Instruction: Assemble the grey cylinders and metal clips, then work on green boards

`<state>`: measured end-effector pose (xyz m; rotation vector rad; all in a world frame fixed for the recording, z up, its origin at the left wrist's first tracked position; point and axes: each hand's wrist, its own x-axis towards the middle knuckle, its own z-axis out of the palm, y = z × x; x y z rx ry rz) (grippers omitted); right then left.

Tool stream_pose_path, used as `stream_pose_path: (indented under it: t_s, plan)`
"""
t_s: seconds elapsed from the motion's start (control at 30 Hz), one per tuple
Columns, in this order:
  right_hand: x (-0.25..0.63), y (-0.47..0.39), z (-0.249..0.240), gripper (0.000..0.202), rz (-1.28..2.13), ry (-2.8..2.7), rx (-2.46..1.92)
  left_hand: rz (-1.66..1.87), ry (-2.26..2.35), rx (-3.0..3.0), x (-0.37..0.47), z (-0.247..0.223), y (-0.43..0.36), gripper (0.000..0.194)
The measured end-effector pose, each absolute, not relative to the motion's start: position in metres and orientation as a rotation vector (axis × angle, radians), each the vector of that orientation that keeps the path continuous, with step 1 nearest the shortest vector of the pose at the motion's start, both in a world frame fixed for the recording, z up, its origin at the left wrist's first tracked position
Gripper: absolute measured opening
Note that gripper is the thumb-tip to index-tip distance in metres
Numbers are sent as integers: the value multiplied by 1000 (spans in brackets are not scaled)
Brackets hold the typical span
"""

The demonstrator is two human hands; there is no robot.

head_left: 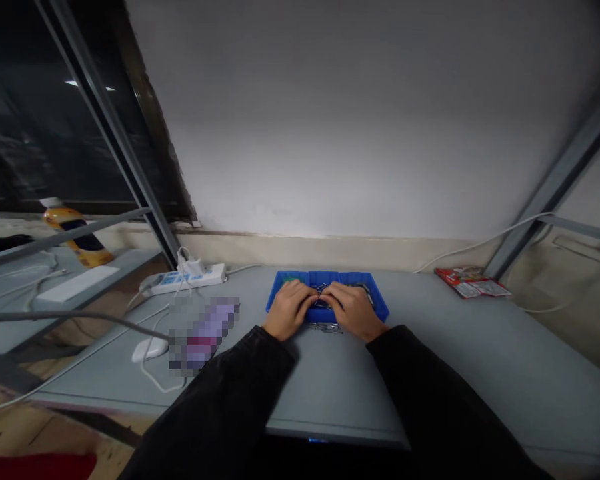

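A blue divided tray (380, 308) rests on the table near the wall, with three compartments side by side. Over its left part is my left hand (289, 308), closed in a pinch. My right hand (353, 308) pinches from the other side, above the middle and right compartments. The fingertips of both hands meet over the middle compartment; what they hold, if anything, is too small to make out. Green pieces (293, 275) show in the left compartment, partly covered by my hand. Small, thin metal pieces (327, 327) lie in a row along the tray's front edge.
On the left are a white power strip (211, 275) with cables, a white rounded case (150, 349) and a blurred-out purplish object (213, 327). A yellow bottle (77, 233) stands further left. A red packet (473, 283) lies at the back right by a metal post.
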<state>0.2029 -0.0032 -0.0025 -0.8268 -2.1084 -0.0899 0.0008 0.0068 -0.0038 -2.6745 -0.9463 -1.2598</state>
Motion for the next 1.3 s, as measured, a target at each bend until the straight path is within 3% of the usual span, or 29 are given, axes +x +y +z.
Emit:
stream_pose_path:
  t_s: [0.37, 0.8, 0.97, 1.3]
  plan:
    - [215, 1, 0, 20, -108, -2110, -838, -1214, -916, -2600, 0, 4, 6, 23]
    - [220, 4, 3, 15, -282, -1843, -935, -1416, -860, -2589, -9, -1, 9, 17]
    - [226, 8, 3, 27, -348, -1819, -1040, -1242, -836, -2714, -18, -9, -3, 18]
    - [229, 7, 3, 19, -289, -1902, -1017, -683, -978, -3071, -17, -20, -12, 22]
